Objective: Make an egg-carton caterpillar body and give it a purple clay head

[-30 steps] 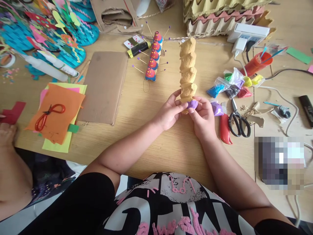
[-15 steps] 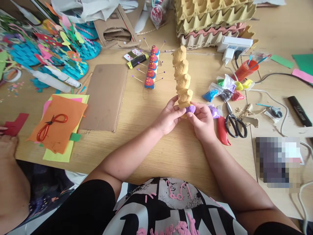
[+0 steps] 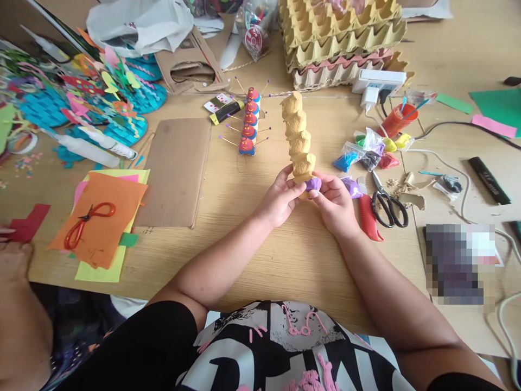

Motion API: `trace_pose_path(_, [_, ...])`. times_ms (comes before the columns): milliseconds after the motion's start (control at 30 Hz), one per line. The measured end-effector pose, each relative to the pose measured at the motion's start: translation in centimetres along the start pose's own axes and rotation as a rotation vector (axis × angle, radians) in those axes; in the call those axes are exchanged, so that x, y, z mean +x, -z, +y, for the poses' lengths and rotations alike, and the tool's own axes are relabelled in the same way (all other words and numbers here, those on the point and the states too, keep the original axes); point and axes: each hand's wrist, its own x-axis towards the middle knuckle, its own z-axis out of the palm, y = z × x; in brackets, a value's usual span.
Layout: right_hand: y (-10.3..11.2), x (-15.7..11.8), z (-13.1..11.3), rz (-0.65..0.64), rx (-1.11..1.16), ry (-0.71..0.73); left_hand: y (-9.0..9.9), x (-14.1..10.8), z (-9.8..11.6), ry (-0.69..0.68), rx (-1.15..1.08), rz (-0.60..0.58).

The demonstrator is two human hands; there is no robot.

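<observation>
My left hand (image 3: 280, 200) is closed on the lower end of a tan egg carton strip (image 3: 300, 142), a row of bumpy cups pointing away from me. A lump of purple clay (image 3: 313, 184) covers part of the nearest cup. My right hand (image 3: 335, 202) is closed around that end too, its thumb pressing on the clay. The fingers behind the strip are hidden. Beyond it stands a finished-looking caterpillar (image 3: 249, 122) of red and blue cups with smiling faces and purple-tipped sticks. Just right of my right hand lies a bag of purple clay (image 3: 351, 187).
Black-handled scissors (image 3: 388, 203) and a red cutter (image 3: 369, 218) lie at right, near bagged clay (image 3: 345, 160) and an orange cup (image 3: 399, 119). Egg trays (image 3: 337, 49) are stacked behind. Leftward are cardboard (image 3: 175, 174), orange sheets (image 3: 103, 239) and another person's hand (image 3: 14, 255).
My view has shifted slightly, so the table things sit a little lower and further left. Both hands keep their hold on the strip and purple clay, with little visible change.
</observation>
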Motion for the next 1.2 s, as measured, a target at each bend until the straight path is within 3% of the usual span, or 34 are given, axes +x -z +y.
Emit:
trace_pose_path(200, [0.07, 0.12, 0.18, -0.060, 0.192, -0.095, 0.09, 0.21, 0.06, 0.004, -0.011, -0.021])
trace_pose_path(567, [-0.01, 0.12, 0.09, 0.041, 0.218, -0.095, 0.02, 0.11, 0.00, 0.021, -0.057, -0.093])
trace_pose_path(800, [0.34, -0.03, 0.07, -0.054, 0.272, -0.214, 0.05, 0.15, 0.38, 0.021, -0.017, -0.035])
trace_pose_path(933, [0.40, 0.04, 0.11, -0.036, 0.351, -0.293, -0.10, 0.07, 0.54, 0.010, 0.025, -0.043])
trace_pose_path(1200, [0.22, 0.24, 0.23, -0.067, 0.426, -0.323, 0.06, 0.09, 0.41, -0.017, 0.045, -0.044])
